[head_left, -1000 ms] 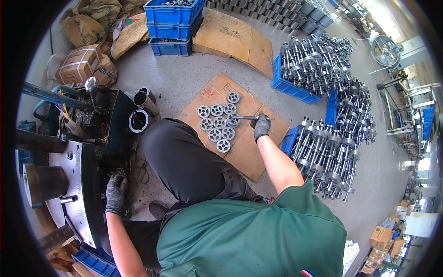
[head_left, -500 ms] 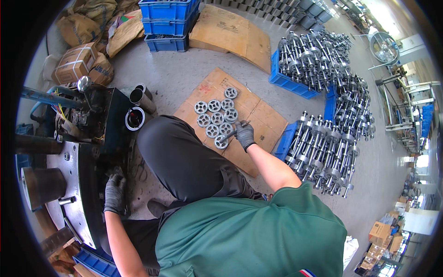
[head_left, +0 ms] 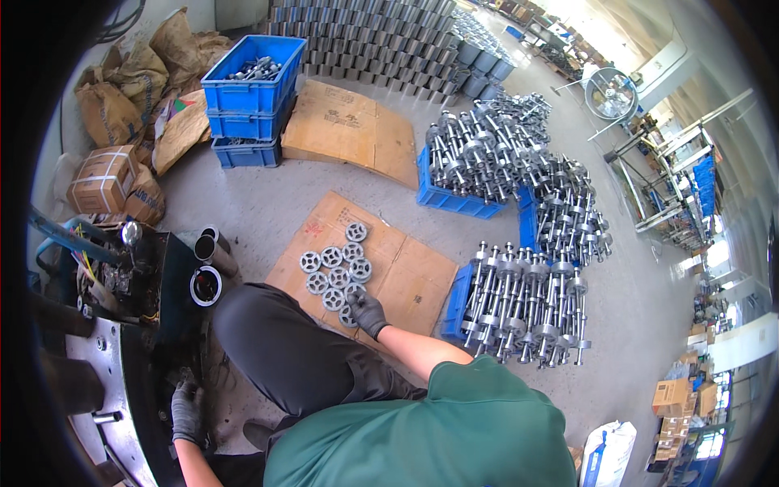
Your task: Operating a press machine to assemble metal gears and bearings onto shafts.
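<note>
My right hand (head_left: 367, 314), in a dark grey glove, reaches down to a cluster of round, spoked metal wheels (head_left: 331, 256) lying flat on a cardboard sheet (head_left: 408, 278). Its fingers are bent together at the nearest wheels, and what they grip is too small to make out. At the left, my gloved left hand (head_left: 187, 412) is low against the dark side of a machine (head_left: 130, 390). The fingers there are curled around something greyish in shadow that I cannot identify.
Blue crates (head_left: 253, 101) are stacked at the far left, beside another cardboard sheet (head_left: 349, 130). Metal shafts with discs (head_left: 527, 304) are heaped at the right. Metal cylinders (head_left: 217, 252) stand by the machine, near my knee. A white sack (head_left: 608, 454) lies at lower right.
The head view has shifted, so the scene sits lower and further left. My right hand remains by the wheels; the dark rod seen at its fingers before no longer shows. My left hand stays at the machine.
</note>
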The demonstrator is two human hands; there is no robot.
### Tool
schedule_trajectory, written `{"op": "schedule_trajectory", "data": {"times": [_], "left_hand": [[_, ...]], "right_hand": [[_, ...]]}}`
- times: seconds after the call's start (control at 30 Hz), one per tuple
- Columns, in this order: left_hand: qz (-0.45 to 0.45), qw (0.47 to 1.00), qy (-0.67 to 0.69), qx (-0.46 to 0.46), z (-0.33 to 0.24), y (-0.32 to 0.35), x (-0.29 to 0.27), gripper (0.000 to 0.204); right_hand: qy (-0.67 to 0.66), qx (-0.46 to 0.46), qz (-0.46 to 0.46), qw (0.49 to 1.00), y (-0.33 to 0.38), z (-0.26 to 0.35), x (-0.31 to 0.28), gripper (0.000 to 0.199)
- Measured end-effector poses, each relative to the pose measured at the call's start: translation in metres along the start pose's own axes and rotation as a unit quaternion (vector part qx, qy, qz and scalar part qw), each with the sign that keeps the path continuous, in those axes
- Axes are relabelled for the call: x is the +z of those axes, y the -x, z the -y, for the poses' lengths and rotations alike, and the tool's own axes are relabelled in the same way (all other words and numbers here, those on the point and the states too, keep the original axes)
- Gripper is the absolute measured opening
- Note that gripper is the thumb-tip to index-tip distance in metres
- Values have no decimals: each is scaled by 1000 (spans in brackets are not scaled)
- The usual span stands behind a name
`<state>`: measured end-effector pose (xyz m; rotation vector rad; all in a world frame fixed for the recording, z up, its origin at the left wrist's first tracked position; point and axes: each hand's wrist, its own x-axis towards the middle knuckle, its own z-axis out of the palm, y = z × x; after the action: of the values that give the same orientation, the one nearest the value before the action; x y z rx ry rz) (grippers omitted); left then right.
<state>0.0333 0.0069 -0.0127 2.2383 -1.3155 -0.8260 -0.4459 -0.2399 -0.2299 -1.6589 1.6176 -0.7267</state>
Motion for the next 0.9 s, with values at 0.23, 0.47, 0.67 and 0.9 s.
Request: {"op": "schedule_trajectory", "data": {"times": [0.23, 0.47, 0.67, 0.9], "left_hand": [[38, 996, -75, 40, -15, -27, 16, 20], [41, 999, -18, 14, 25, -25, 31, 25], [107, 993, -46, -6, 15, -40, 38, 27], [77, 993, -64, 64, 50, -38, 26, 23]], "right_hand": [[-61, -103, 128, 984, 10, -86, -12, 56], [238, 108, 75, 962, -2, -25, 6, 58], [147, 237, 24, 960, -10, -49, 8, 52], [174, 219, 123, 952, -39, 2, 9, 54]]}}
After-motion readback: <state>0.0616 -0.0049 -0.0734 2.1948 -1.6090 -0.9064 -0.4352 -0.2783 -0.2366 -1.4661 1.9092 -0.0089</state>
